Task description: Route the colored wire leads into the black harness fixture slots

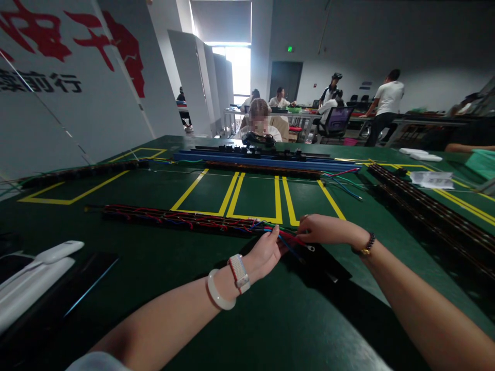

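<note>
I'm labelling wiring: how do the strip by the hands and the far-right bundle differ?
The strip lies crosswise; the bundle slants away from the viewer. The strip shows red and blue wires; the bundle shows rows of pale spots. Left hand and right hand are at the strip's end; neither touches the bundle. Both are long, dark.

This place is looking like a workshop for wiring: on the green table (185, 278), wire bundles (174, 217) are lying; beyond it, people are working at benches (309, 116).
</note>
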`<control>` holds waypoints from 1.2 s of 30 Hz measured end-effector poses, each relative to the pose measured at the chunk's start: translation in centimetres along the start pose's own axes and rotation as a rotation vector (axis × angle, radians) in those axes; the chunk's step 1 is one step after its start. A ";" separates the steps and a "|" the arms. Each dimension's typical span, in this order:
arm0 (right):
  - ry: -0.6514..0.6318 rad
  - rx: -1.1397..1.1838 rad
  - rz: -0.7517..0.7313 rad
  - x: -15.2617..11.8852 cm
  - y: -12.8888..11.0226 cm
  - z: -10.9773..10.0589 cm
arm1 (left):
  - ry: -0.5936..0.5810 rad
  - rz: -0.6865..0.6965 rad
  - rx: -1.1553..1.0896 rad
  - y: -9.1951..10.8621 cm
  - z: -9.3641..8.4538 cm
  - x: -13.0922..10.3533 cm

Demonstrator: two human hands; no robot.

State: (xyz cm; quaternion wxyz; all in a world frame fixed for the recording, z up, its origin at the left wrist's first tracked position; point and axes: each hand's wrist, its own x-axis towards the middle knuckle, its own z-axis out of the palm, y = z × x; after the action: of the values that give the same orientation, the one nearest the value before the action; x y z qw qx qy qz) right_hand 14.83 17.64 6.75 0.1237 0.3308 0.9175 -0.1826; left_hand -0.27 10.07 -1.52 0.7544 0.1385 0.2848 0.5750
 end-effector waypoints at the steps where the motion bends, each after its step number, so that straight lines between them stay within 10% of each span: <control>1: 0.040 -0.009 0.012 0.1 0.2 0.0 | 0.010 0.001 0.017 0.0 0.0 -0.1; 14: 0.385 -0.319 0.259 2.1 1.6 1.5 | 0.063 -0.062 0.146 0.4 0.7 -1.1; 27: 0.573 -0.235 0.049 1.6 -0.1 0.9 | 0.137 -0.102 0.110 0.5 0.7 -1.1; 36: 0.272 -0.215 0.040 -2.0 -6.9 1.4 | 0.036 -0.079 -0.029 0.1 -0.4 -0.3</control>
State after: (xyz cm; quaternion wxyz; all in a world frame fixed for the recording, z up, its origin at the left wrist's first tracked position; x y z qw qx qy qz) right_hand 11.97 10.98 7.92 0.0369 0.3555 0.9333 -0.0347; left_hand -0.66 9.75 -1.64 0.7731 0.1057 0.2953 0.5514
